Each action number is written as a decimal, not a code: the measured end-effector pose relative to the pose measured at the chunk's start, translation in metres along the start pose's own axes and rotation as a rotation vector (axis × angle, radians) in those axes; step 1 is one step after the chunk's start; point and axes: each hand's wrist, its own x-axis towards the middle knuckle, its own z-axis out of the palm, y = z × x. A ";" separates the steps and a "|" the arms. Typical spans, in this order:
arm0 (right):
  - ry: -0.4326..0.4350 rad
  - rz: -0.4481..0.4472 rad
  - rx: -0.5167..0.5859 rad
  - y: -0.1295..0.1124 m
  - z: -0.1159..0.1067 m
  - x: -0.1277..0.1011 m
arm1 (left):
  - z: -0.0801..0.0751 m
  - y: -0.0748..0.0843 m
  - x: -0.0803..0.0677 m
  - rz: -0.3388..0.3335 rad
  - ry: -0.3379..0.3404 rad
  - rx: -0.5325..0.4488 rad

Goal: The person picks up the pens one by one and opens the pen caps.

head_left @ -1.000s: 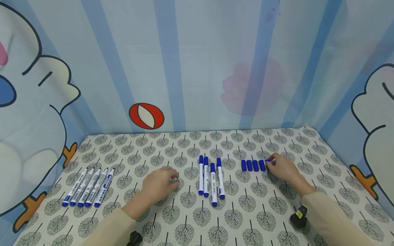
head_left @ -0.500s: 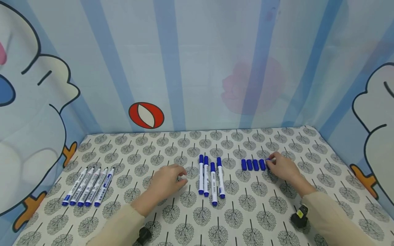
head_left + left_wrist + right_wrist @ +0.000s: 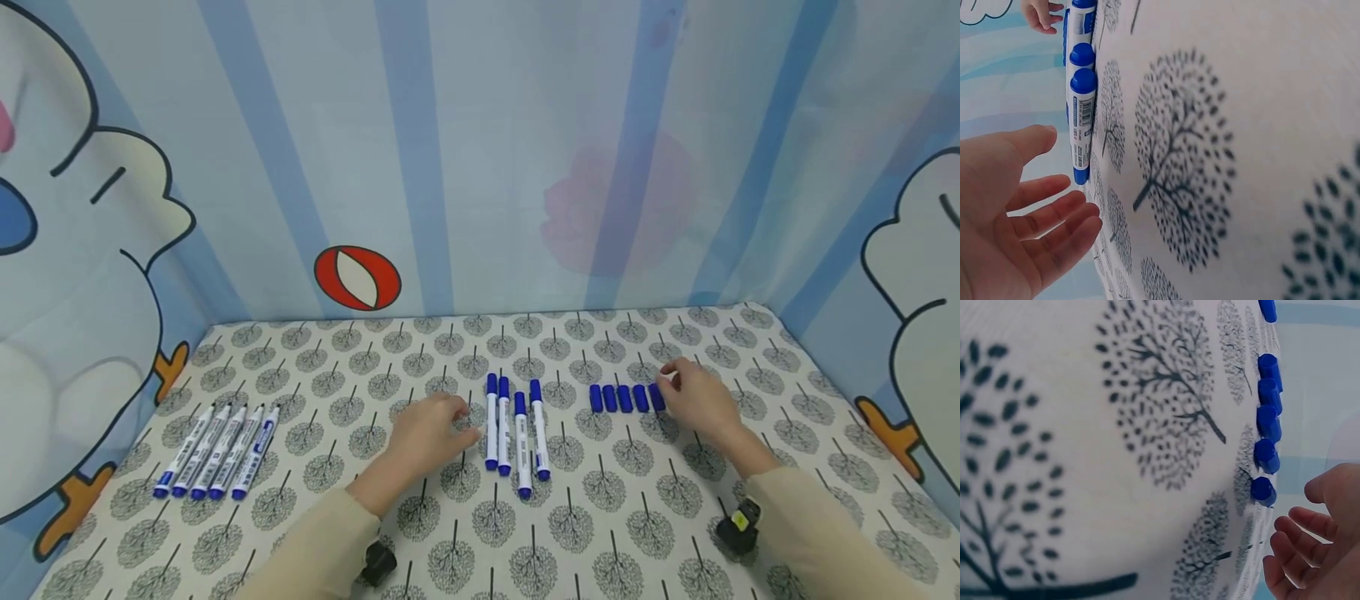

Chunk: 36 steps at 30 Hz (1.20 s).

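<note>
My left hand [image 3: 427,435] hovers just left of four-abreast-style capped whiteboard markers, its thumb and fingers spread apart with nothing between them. The nearest capped marker [image 3: 1082,128] lies in front of the fingers in the left wrist view. White barrels and blue caps mark this middle group [image 3: 522,446]. At the right, several loose blue marker caps [image 3: 625,398] lie side by side in a short row. Beside the row's right end is my right hand [image 3: 699,398]; its fingers are loosely bent and hold nothing. The end cap [image 3: 1264,491] sits apart from the fingertips in the right wrist view.
Several uncapped markers [image 3: 217,454] lie in a slanted row on the left, dark tips pointing away. A tree-print cloth [image 3: 337,550] covers the table. Behind it hangs a striped cartoon curtain [image 3: 495,167].
My left hand has moved right, up to the middle markers, with its fingers spreading. My right hand has let go of the end cap, which now lies in the row.
</note>
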 end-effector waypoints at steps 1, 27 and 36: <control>0.012 -0.014 0.000 -0.001 -0.001 0.000 | 0.000 0.001 0.001 -0.012 -0.008 -0.009; 0.099 -0.263 -0.005 -0.050 -0.002 -0.008 | 0.013 0.018 0.016 -0.117 -0.064 -0.089; 0.069 -0.289 0.000 -0.064 0.001 -0.012 | 0.017 0.023 0.019 -0.154 -0.070 -0.122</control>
